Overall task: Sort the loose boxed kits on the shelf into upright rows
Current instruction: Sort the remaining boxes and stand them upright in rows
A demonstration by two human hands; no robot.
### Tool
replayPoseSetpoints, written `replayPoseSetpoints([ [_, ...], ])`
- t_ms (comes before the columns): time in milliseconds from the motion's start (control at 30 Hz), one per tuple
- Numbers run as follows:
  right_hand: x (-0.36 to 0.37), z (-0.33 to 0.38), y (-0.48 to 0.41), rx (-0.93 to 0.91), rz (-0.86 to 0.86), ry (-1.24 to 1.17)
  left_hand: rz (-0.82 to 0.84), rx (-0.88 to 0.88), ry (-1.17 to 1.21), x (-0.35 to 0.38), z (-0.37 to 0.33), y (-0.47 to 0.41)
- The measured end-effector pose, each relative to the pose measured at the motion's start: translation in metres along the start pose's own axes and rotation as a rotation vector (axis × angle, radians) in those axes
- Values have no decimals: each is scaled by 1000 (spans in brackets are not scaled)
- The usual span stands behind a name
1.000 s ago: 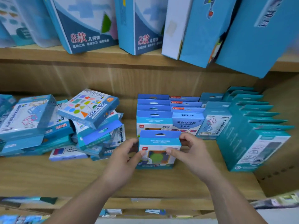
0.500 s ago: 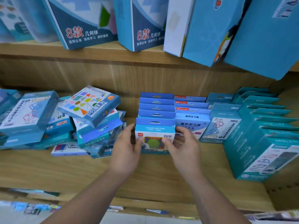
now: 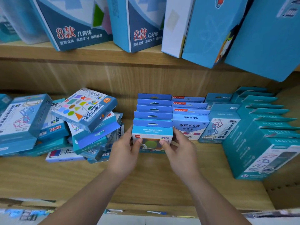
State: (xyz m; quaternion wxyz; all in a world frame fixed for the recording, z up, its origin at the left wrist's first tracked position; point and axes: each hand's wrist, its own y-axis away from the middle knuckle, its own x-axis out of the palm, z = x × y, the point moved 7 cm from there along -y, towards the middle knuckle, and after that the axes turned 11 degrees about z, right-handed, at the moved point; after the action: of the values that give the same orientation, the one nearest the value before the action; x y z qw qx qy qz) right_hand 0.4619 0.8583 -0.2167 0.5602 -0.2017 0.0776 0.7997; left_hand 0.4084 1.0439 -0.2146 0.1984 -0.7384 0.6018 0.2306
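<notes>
A small blue and white boxed kit (image 3: 152, 133) stands upright on the wooden shelf (image 3: 81, 177), at the front of a row of matching blue boxes (image 3: 154, 109). My left hand (image 3: 125, 151) grips its left edge with the thumb on its face. My right hand (image 3: 180, 148) grips its right edge the same way. To the left lies a loose, tumbled pile of boxed kits (image 3: 87, 125), topped by a tilted box printed with coloured shapes (image 3: 84, 108).
Upright rows stand to the right: light blue boxes (image 3: 190, 122), a box with a cube drawing (image 3: 220, 125), and a long row of teal boxes (image 3: 263, 137). Large blue boxes (image 3: 141, 23) fill the upper shelf. A stack of flat boxes (image 3: 19, 120) sits far left.
Both hands carried the small box from the shelf's front back against the upright blue row, where it now stands as the front box. The view has shifted slightly.
</notes>
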Motion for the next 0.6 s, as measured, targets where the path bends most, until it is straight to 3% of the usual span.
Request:
replayPoseSetpoints([
  [600, -3, 4, 3, 11, -7, 81, 33, 1, -40, 0, -5, -1],
])
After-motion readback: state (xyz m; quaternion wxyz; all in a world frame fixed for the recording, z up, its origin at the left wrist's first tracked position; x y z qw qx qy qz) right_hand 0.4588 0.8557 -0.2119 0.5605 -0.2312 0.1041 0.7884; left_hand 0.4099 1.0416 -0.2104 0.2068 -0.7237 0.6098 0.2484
